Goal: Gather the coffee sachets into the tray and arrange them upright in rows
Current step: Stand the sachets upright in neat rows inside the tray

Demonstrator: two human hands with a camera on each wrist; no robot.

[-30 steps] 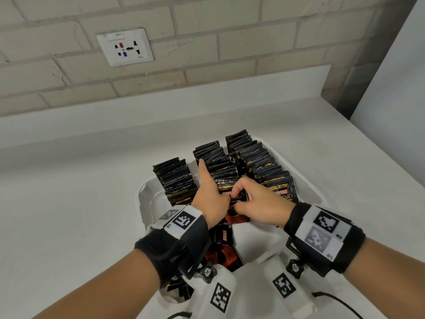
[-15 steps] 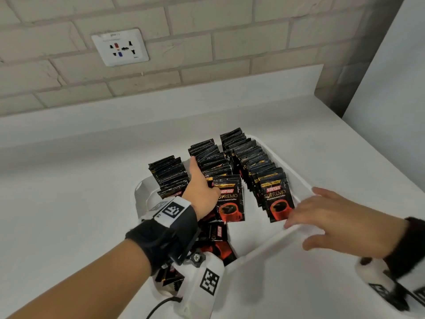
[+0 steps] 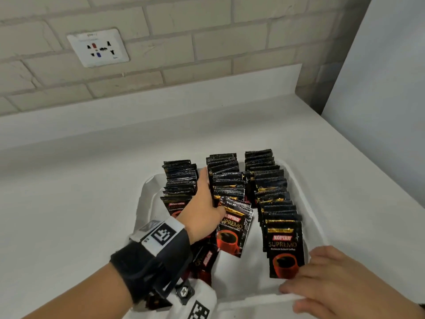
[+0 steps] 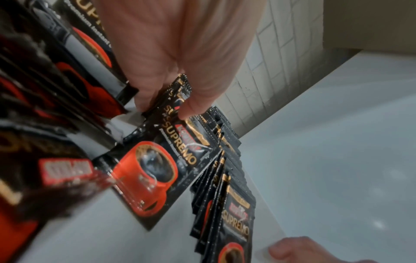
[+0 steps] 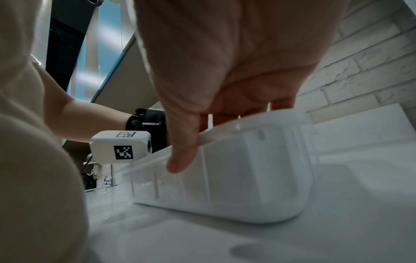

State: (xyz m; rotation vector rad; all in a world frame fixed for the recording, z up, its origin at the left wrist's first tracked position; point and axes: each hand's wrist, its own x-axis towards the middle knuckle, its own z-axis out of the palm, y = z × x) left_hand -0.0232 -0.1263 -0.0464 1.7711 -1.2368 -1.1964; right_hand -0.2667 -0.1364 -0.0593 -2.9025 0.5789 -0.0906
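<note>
A white tray (image 3: 316, 226) on the counter holds three rows of black coffee sachets standing on edge: a left row (image 3: 180, 180), a middle row (image 3: 227, 180) and a right row (image 3: 282, 247). My left hand (image 3: 213, 208) reaches in between the left and middle rows. Its thumb and fingers pinch the tops of the front sachets (image 4: 162, 160) of the middle row, which lean forward. Loose sachets (image 3: 204, 261) lie flat in the tray's near left part. My right hand (image 3: 322, 284) grips the tray's near right corner (image 5: 247, 169), thumb (image 5: 180, 160) down the outer wall.
The tray sits on a white countertop (image 3: 69, 203) against a pale brick wall with a socket plate (image 3: 97, 48). A white panel (image 3: 379, 88) rises along the counter's right side. The wrist camera (image 3: 190, 302) hangs below my left wrist.
My right hand left the middle row, swung right and took hold of the tray's near right corner. My left hand stayed on the middle row's front sachets, which now lean forward.
</note>
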